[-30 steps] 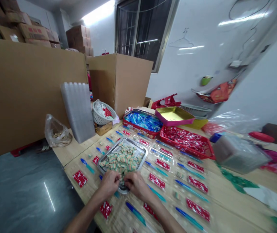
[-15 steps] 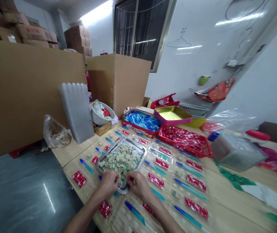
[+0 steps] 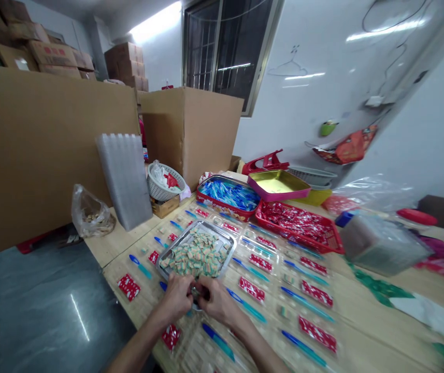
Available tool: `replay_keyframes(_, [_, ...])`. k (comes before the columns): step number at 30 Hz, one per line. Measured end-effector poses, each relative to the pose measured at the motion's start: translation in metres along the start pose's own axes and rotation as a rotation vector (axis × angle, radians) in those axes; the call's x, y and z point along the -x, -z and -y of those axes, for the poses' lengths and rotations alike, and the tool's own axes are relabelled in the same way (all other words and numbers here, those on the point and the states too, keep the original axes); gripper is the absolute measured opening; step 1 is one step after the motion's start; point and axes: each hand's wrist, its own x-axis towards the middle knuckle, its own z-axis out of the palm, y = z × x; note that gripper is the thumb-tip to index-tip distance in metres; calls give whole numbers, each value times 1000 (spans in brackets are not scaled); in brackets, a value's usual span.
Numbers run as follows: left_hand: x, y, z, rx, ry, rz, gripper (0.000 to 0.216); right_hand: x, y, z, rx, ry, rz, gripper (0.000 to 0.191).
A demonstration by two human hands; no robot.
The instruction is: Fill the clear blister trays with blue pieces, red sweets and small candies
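My left hand (image 3: 177, 299) and my right hand (image 3: 216, 300) are pressed close together at the near edge of a metal tray (image 3: 219, 270) heaped with small green and orange wrapped pieces (image 3: 198, 254). Fingers of both hands pinch something small between them; what it is stays hidden. The tray rests on clear blister sheets (image 3: 276, 290) laid across the wooden table (image 3: 365, 311), their pockets filled with blue pens (image 3: 217, 339) and red packets (image 3: 251, 289).
Behind the tray stand a red tray of blue pens (image 3: 229, 196), a red basket of red packets (image 3: 297, 223), a yellow-lined pink tin (image 3: 278, 185), a white basket (image 3: 164, 181), a stack of clear sheets (image 3: 125, 178) and large cardboard boxes (image 3: 190, 129). A bagged container (image 3: 381, 246) sits right.
Both hands have drawn closer together at the tray's near edge, the fingers now meeting. The view shifted slightly.
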Motion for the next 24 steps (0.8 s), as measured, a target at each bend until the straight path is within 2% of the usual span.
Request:
replay_keyframes(5, [-4, 3, -2, -17, 14, 67, 18, -1, -2, 0, 2, -63, -21, 16])
replay_keyframes(10, [-6, 3, 0, -43, 17, 54, 23, -4, -5, 2, -48, -83, -49, 19])
replay_keyframes(17, [-7, 1, 0, -81, 3, 68, 15, -2, -7, 0, -60, -77, -67, 20])
replay_keyframes(20, [-8, 2, -2, -82, -7, 68, 15, 0, -7, 0, -23, -48, -87, 19])
replay_keyframes(24, [-7, 5, -3, -62, -28, 55, 12, 4, -6, 2, 96, 68, -108, 18])
